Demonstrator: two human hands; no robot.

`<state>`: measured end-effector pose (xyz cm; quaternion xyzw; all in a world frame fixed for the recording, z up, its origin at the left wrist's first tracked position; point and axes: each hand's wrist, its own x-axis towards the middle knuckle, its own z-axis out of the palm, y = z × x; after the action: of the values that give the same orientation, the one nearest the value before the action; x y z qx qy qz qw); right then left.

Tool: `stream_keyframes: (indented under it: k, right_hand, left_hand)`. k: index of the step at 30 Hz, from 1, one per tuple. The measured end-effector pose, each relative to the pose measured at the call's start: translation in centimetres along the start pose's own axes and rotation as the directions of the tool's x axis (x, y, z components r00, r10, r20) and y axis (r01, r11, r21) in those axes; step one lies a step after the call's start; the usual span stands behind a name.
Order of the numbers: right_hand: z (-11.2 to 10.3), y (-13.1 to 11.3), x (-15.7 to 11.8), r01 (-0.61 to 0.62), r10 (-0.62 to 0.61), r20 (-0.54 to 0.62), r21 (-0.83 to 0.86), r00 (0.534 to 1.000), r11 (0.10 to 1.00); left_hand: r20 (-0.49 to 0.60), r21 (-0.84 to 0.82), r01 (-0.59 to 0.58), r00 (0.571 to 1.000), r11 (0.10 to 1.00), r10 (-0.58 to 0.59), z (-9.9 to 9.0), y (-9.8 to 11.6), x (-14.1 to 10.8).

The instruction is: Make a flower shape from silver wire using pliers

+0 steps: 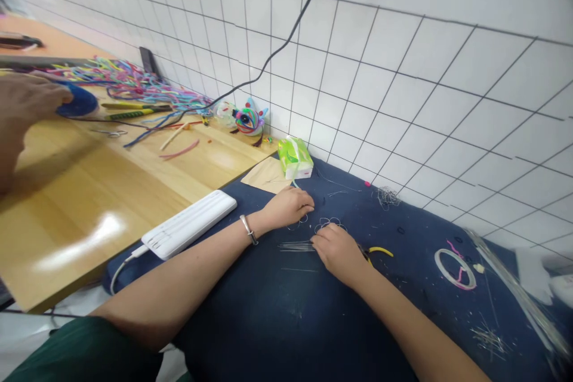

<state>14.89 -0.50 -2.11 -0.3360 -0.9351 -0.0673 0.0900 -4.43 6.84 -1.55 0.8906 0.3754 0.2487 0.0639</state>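
Note:
My left hand [290, 206], a metal bangle [249, 230] at its wrist, is closed with the fingertips pinched downward. A thin wire loop [304, 218] shows just under those fingers; whether they grip it is hidden. Low over the dark blue cloth, my right hand [339, 252] is closed too, its fingertips by a flower-like piece of looped wire [330, 222]. Several straight wires [295, 246] lie side by side and end at the right fingertips. Pliers with yellow handles [380, 250] lie partly behind the right hand.
A white power bank [190, 224] with a cable lies left, and a green tissue pack [295, 157] stands behind. Tangled wire [388, 197], a white ring coil [455, 268] and wire scraps [490, 339] are right. Another person's hand [33, 104] reaches over the wooden table [111, 191].

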Motion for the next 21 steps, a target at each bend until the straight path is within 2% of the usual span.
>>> stream_keyframes:
  k: [4, 10, 15, 21]
  right_hand:
    - [0.2, -0.5, 1.8, 0.078, -0.059, 0.137, -0.138, 0.989, 0.987]
    - [0.3, -2.3, 4.3, 0.156, -0.113, 0.241, -0.165, 0.964, 0.974]
    - [0.0, -2.8, 5.0, 0.103, -0.055, 0.237, -0.193, 0.97, 0.976]
    - [-1.2, -1.5, 2.8, 0.065, -0.032, 0.193, -0.165, 0.981, 0.984]
  left_hand:
    - [-0.056, 0.015, 0.032, 0.998, 0.999, -0.032, -0.4, -0.5, -0.1]
    - [-0.093, -0.004, 0.089, 0.992, 0.996, -0.089, -0.8, -1.1, -0.2]
    - [-0.148, -0.028, 0.196, 0.969, 0.98, -0.198, -1.3, -2.0, -0.3]
    - [-0.19, -0.029, 0.22, 0.956, 0.975, -0.221, -1.8, -3.2, -0.3]
